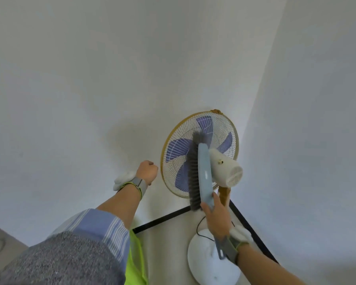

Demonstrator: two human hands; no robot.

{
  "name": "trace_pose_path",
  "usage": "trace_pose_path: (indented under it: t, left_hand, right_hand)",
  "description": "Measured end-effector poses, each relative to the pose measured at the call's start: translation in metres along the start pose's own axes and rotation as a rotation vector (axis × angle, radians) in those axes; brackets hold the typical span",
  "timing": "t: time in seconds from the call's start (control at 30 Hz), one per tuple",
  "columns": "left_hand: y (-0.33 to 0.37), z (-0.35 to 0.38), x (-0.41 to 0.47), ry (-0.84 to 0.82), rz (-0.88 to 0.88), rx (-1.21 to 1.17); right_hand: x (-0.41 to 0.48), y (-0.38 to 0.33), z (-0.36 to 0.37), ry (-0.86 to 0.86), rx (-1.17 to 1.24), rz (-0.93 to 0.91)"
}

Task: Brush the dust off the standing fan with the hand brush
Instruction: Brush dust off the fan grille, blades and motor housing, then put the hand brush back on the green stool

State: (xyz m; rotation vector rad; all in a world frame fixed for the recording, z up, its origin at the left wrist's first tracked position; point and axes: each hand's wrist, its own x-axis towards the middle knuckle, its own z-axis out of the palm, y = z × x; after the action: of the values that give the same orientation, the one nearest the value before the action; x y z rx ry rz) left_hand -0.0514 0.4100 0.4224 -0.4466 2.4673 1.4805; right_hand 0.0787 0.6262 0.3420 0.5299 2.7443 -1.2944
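The standing fan [218, 130] stands in the room's corner, seen from behind and above: yellow-rimmed wire cage, purple blades, cream motor housing [226, 167], white round base [206, 262]. My right hand [217, 219] grips the handle of a light blue hand brush [205, 171]. Its grey bristles lie against the back of the cage, left of the motor. My left hand [147, 171] is curled into a fist just left of the cage rim, close to the wall; nothing shows in it.
White walls meet in a corner right behind the fan. A black skirting line [162, 220] runs along the floor. A black cord [199, 225] loops by the base. The fan's tan pole [224, 195] rises behind the brush.
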Motion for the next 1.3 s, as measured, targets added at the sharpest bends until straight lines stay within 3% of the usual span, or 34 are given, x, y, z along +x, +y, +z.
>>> trace_pose_path:
  t: [0.17,0.43,0.83,1.07,1.2,1.3]
  left_hand:
    - [-0.031,-0.015,-0.010,-0.040,-0.017,0.021]
    - [-0.064,-0.029,-0.038,-0.116,-0.037,0.024]
    - [-0.157,-0.103,-0.089,0.035,-0.180,-0.039]
    - [-0.254,-0.150,-0.117,0.119,-0.435,-0.091]
    - [-0.302,-0.171,-0.109,0.145,-0.464,-0.029]
    - [-0.336,-0.185,-0.083,0.130,-0.483,0.083]
  right_hand:
    - [-0.025,0.044,0.029,-0.023,-0.176,0.211]
    - [-0.060,0.049,0.051,-0.164,-0.161,0.381]
    - [-0.069,-0.013,0.108,-0.296,-0.162,0.104]
    - [-0.085,-0.037,0.177,-0.487,-0.382,-0.004]
    - [-0.088,-0.056,0.221,-0.515,-0.506,-0.079]
    - [-0.082,-0.074,0.261,-0.526,-0.735,-0.133]
